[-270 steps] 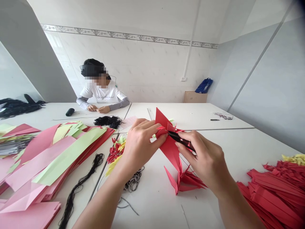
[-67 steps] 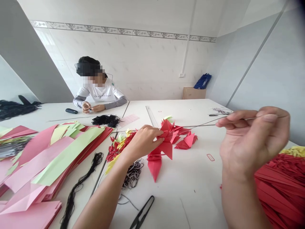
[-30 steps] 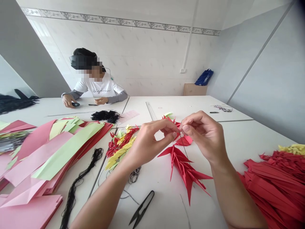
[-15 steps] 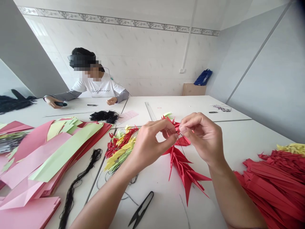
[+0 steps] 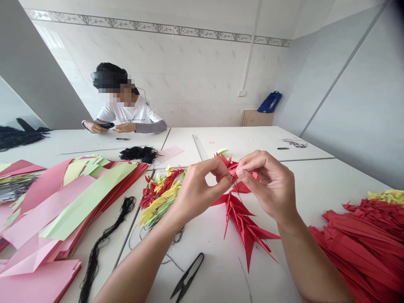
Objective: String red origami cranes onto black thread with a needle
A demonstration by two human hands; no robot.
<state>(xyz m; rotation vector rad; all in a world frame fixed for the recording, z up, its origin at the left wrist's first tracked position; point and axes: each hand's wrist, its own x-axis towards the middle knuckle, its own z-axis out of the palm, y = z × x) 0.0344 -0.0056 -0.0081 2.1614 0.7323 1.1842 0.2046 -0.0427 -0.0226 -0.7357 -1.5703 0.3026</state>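
My left hand and my right hand are raised over the middle of the table, fingertips pinched close together on a thin dark thread. Red folded paper pieces show behind and between the fingers. Below them a strung cluster of pointed red folded paper lies on the white table. Black thread snips lie nearer to me, left of that cluster. Yellow, green and red folded strings are partly behind my left hand and forearm.
Pink, green and red paper sheets cover the left, beside a black thread bundle. Red folded paper is heaped at the right. Across the table, a person holds a dark object near a black thread pile.
My hands stay nearly in place, with a small gap and the thread now showing between the fingertips. Across the table, the person's hands have come together around the dark object, lifted off the table.
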